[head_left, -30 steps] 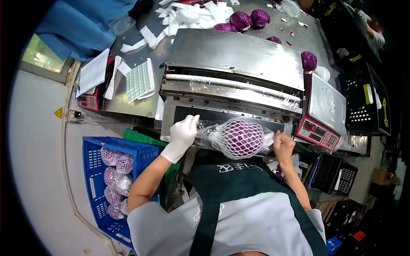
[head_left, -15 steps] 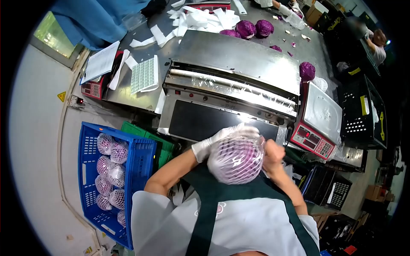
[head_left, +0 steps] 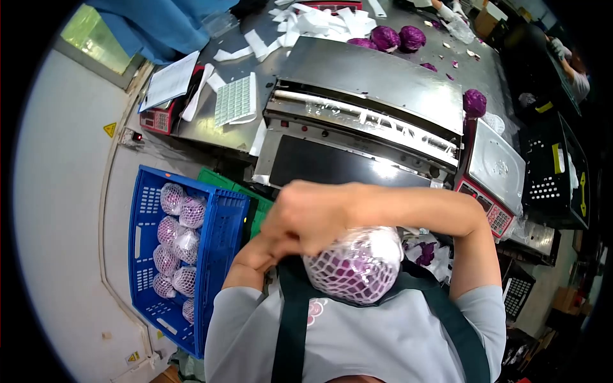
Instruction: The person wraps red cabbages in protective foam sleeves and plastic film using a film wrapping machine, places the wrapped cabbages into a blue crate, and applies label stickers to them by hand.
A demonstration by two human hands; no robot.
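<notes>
One netted cabbage [head_left: 354, 277], roundish, was off the wrapping machine's [head_left: 370, 70] near edge, before the apron [head_left: 291, 332], just right of the nearer right hand [head_left: 306, 214], curled around what I couldn't tell; the left hand's grip was hidden.

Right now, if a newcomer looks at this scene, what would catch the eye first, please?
Probably the netted purple cabbage, low in the middle of the view, with the bare right hand at its upper left. Next, the blue crate on the left, holding more netted cabbages. Then the loose purple cabbages on the steel table, beyond the metal machine.
</notes>
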